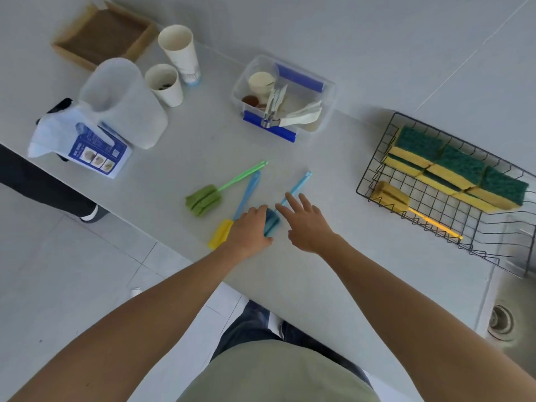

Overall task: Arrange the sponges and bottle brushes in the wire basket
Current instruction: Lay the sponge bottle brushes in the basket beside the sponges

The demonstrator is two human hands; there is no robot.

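Standing over the pale counter [203, 158], a person reaches down with both bare arms. Off to their right sits the wire basket [374, 172], already holding a row of green-and-yellow sponges [461, 166] along its far side and one yellow bottle brush [391, 194] lying across its floor. Three brushes are left out on the counter, close together: the green brush [204, 198] farthest to the left, the yellow-headed brush [221, 233] with its blue handle running up under the left hand, and the blue brush [272, 221] between the two hands.

Left hand [251, 227] lies curled over the blue brush's sponge head, touching it; whether it has truly closed on it I cannot tell. Right hand [304, 224] hovers just beside, fingers spread and holding nothing, its fingertips near that brush's thin handle.

What worries me is the crowding. The yellow-headed brush's handle lies right against the left hand, so a hasty lift could drag it off the near edge, which is close. The soft head may also squash and slip if pinched alone, letting the long handle swing and catch in the basket's wires on the way in.
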